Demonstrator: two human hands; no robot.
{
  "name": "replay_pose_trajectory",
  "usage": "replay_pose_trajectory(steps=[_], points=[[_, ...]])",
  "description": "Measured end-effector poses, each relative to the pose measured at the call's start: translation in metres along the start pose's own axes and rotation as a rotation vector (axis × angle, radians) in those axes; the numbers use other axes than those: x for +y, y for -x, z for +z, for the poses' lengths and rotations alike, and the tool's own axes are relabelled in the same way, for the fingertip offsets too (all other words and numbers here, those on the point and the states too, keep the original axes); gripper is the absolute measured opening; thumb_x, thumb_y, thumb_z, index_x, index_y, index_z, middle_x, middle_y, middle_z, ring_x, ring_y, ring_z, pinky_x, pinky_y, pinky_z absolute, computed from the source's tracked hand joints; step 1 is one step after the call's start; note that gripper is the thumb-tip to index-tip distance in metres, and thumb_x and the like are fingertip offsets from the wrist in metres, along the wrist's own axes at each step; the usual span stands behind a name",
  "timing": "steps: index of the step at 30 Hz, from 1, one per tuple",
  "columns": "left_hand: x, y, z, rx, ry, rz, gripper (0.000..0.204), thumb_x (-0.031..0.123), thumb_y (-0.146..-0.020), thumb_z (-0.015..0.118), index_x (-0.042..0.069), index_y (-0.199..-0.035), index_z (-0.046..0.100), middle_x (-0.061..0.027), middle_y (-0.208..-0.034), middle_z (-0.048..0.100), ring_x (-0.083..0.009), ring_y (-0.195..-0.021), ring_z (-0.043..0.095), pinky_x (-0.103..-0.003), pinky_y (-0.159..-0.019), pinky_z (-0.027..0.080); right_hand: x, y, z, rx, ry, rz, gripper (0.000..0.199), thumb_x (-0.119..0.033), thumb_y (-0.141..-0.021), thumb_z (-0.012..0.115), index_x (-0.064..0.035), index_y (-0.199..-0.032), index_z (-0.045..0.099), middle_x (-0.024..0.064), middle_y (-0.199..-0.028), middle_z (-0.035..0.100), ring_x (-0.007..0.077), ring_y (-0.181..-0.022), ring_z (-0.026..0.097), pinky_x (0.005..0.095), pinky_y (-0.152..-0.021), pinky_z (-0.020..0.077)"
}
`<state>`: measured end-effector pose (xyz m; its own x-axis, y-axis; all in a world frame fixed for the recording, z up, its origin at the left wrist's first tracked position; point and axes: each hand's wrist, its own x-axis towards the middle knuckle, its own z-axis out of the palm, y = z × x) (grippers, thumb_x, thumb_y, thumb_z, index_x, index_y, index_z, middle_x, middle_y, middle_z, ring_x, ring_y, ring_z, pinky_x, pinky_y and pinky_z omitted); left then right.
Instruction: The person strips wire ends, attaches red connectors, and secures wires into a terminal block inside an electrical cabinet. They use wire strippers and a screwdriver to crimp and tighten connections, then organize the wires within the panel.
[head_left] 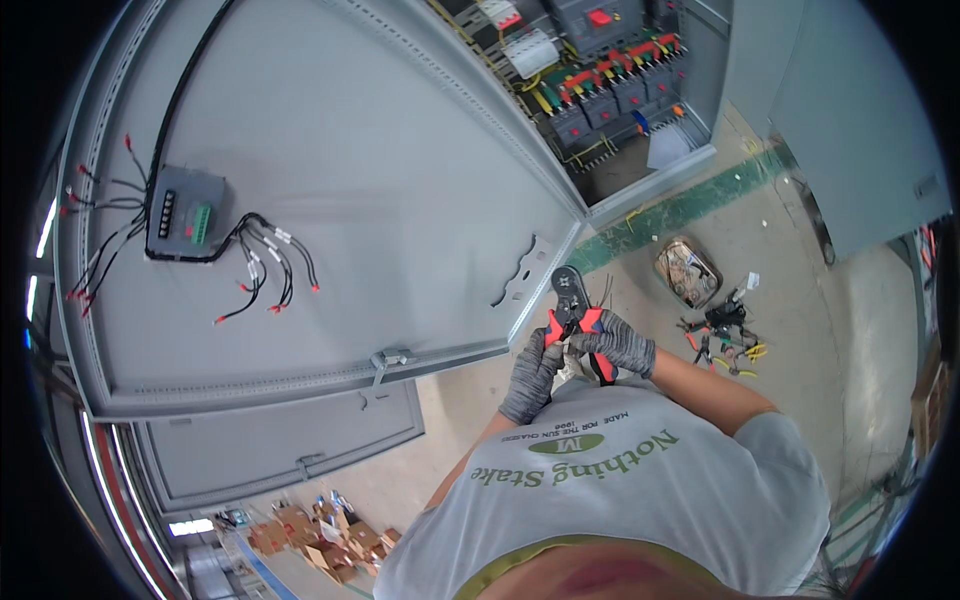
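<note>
In front of my chest I hold a pair of crimping pliers [570, 288] with a dark head and red handles, the head pointing away from me. My left hand [533, 380], in a grey knitted glove, is closed at the left handle. Gloved the same way, my right hand [624, 346] is closed around the other handle, whose red end shows below the fingers. Thin dark wires [606, 291] stick up beside the pliers' head. Whether a terminal sits in the jaws is too small to tell.
An open grey cabinet door [400, 200] carries a meter module [187, 215] with black wires ending in red tips. Breakers [600, 105] fill the cabinet beyond. On the floor are a tray of small parts [690, 272], hand tools [728, 345] and cardboard boxes [325, 540].
</note>
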<state>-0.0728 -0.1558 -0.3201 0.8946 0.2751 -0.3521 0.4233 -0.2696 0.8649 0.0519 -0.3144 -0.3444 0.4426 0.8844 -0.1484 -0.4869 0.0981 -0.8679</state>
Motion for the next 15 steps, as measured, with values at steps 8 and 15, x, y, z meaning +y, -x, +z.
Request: replay_pose_trajectory(steps=[8, 15], points=[[0.033, 0.003, -0.004, 0.165, -0.236, 0.089, 0.044, 0.035, -0.092, 0.054, 0.002, -0.119, 0.049, -0.0219, -0.098, 0.06, -0.0363, -0.092, 0.06, -0.041, -0.081, 0.046, -0.022, 0.016, 0.02, 0.167, -0.029, 0.118, 0.021, -0.017, -0.086, 0.067, -0.0041, -0.099, 0.057, 0.0005, -0.079, 0.057, 0.0101, -0.074, 0.056, 0.0255, -0.064, 0.0463], [0.026, 0.019, -0.039, 0.27, 0.093, 0.379, 0.054, 0.038, -0.081, 0.07, 0.004, -0.118, 0.049, -0.0142, -0.105, 0.06, -0.0242, -0.098, 0.059, -0.036, -0.088, 0.046, -0.052, -0.021, 0.07, -0.026, 0.852, -0.306, 0.032, -0.03, -0.084, 0.068, -0.0029, -0.098, 0.059, 0.0135, -0.082, 0.06, 0.0254, -0.075, 0.061, 0.0346, -0.067, 0.0488]])
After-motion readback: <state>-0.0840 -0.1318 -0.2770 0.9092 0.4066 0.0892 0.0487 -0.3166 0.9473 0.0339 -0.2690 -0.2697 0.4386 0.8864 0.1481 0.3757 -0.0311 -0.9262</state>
